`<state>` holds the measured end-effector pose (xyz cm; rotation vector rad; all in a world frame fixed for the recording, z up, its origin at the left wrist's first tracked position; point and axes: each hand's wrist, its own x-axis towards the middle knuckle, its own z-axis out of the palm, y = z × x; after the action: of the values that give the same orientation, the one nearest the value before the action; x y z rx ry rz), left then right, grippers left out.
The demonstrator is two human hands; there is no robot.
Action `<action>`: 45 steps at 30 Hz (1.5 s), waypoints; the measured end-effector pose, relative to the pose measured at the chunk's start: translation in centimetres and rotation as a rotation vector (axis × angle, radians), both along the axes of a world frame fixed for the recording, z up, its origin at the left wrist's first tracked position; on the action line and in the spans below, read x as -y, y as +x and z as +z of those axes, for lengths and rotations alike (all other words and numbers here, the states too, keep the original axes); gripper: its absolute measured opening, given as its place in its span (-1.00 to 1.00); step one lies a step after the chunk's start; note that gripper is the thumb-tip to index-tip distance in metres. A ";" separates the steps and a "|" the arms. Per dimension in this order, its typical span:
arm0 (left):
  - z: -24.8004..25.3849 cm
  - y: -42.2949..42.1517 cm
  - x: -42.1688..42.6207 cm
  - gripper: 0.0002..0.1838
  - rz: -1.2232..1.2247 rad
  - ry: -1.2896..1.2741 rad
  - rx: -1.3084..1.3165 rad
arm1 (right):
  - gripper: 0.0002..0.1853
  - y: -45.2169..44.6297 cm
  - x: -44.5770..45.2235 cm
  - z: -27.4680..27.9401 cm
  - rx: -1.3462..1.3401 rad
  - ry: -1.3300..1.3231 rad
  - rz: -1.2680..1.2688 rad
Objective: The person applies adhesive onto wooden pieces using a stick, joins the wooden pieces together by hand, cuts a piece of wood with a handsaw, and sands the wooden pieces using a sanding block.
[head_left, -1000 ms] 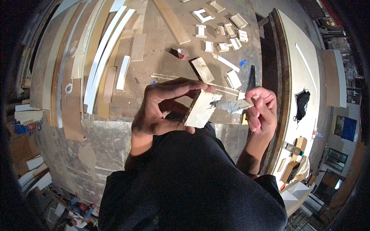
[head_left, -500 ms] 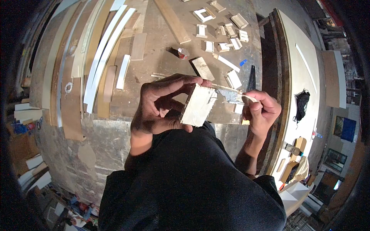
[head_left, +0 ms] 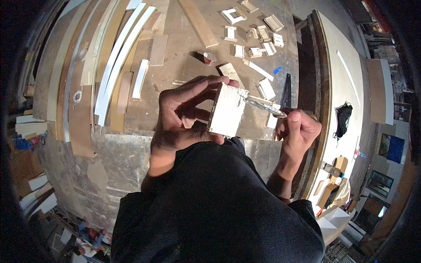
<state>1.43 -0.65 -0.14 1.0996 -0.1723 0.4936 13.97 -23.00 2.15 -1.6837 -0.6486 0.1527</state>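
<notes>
My left hand (head_left: pixel 186 111) grips a pale wooden block (head_left: pixel 227 110) by its upper and lower edges, with a broad, rough face toward the camera. My right hand (head_left: pixel 300 127) pinches a thin, grey-smeared spatula-like tool (head_left: pixel 265 106) between thumb and fingers. The tool's far end meets the block's upper right edge. Beneath the hands is the brown worktable (head_left: pixel 180 48).
Several small wooden pieces (head_left: pixel 273 23) and a small cup (head_left: pixel 209 58) lie beyond my hands. Long boards (head_left: pixel 118 65) cover the left side. A dark saw-like blade (head_left: pixel 286 92) lies near my right hand. Black threads (head_left: pixel 343 120) rest on the right-hand board.
The block has turned more upright and moved slightly up in my left hand. The tool, seen broad-side before, now shows a narrow side against the block's edge; my right hand has rotated.
</notes>
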 end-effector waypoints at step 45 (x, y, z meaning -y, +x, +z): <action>-0.2 0.3 0.7 0.06 0.209 -0.177 -0.225 | -0.63 1.1 -2.4 -1.2 0.457 0.117 0.165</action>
<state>1.77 -1.33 -0.34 0.9953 0.1825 0.5558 15.03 -20.62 0.91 -1.5600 -1.1167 -0.1573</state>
